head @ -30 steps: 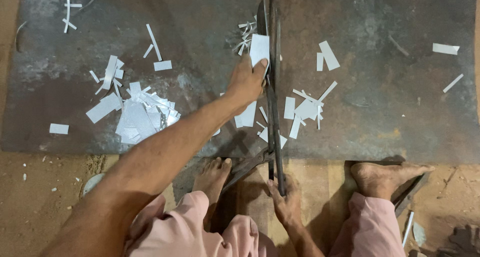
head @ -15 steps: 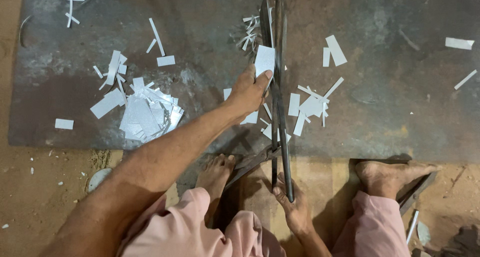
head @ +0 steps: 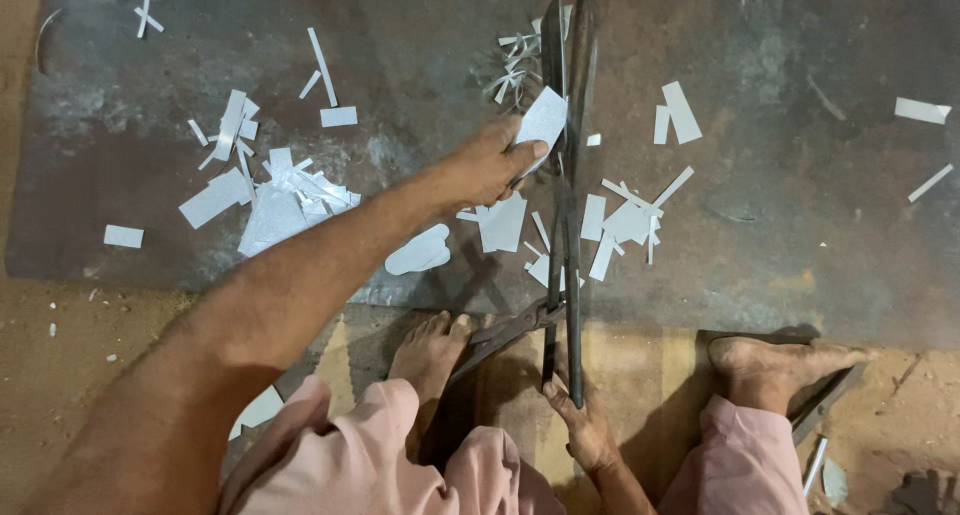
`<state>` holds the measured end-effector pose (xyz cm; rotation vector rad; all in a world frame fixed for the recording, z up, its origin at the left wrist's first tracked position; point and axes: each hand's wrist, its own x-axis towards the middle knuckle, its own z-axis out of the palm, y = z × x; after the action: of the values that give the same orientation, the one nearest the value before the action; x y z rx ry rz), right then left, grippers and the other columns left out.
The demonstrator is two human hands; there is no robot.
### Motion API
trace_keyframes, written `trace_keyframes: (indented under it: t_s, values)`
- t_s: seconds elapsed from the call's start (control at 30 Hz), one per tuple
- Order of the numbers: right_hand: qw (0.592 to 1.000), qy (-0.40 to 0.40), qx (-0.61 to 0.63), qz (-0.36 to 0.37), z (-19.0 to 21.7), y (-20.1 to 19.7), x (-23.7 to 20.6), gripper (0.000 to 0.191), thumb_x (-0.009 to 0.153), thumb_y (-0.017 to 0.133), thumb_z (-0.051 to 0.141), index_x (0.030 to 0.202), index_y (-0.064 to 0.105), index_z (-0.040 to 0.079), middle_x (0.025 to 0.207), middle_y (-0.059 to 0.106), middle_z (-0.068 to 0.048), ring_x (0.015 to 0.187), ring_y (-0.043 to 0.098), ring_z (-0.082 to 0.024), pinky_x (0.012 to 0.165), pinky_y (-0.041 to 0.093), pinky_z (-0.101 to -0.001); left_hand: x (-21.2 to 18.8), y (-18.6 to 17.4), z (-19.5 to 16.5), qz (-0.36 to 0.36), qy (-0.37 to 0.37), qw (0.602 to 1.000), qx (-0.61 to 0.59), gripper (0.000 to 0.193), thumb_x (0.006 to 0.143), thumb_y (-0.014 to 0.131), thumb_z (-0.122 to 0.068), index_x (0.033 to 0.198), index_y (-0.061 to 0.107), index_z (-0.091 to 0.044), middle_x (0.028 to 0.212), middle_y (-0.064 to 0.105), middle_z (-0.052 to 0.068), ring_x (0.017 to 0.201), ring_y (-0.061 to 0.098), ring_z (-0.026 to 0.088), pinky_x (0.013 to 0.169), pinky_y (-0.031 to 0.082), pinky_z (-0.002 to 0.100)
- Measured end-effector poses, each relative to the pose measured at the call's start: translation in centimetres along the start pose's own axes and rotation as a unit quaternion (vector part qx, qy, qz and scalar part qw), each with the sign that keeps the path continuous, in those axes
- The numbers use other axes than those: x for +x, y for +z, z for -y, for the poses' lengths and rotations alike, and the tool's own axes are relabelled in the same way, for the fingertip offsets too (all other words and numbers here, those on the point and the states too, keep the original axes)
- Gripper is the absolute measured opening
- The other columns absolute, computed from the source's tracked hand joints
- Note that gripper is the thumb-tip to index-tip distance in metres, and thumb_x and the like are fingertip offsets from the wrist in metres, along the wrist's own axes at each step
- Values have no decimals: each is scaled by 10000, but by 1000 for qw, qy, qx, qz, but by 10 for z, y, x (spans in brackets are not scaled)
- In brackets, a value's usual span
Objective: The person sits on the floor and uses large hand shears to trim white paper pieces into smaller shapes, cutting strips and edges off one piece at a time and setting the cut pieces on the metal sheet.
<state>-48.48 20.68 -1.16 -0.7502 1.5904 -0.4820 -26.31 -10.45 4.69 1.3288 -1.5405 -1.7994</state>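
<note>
Surface: a dark, worn metal sheet (head: pixel 800 255) lies on the dirt floor (head: pixel 50 375) before me.
Left of sheet: my heap of pale offcuts (head: pixel 280 200).
Centre: long shears (head: pixel 565 195), strips (head: pixel 630 220) beside them.
Far right: two stray strips (head: pixel 920 110).

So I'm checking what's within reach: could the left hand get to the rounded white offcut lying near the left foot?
Probably yes. The left hand holds a small sheet piece at the shears, and the rounded offcut lies just below its forearm on the dark metal plate, with nothing covering it.
</note>
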Motion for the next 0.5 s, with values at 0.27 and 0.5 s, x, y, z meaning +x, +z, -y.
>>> trace_keyframes:
  t_s: [0.27,0.5]
  values:
    - [996,-37,76,3,-11,-1,4,896,815,730,436,1539,390,32,1462,563,-227,1319,588,-346,1019,520,-497,10,-38,-22,74,2,980,186,548,994,569,-457,1336,530,-32,911,662,65,686,625,146,552,544,343]
    - [998,-16,57,-28,-5,3,4,867,805,732,384,1526,378,58,1478,522,-190,1255,638,-306,802,621,-431,21,-63,-50,148,36,945,290,521,995,583,-433,1328,581,-32,985,709,102,726,652,179,605,561,345]
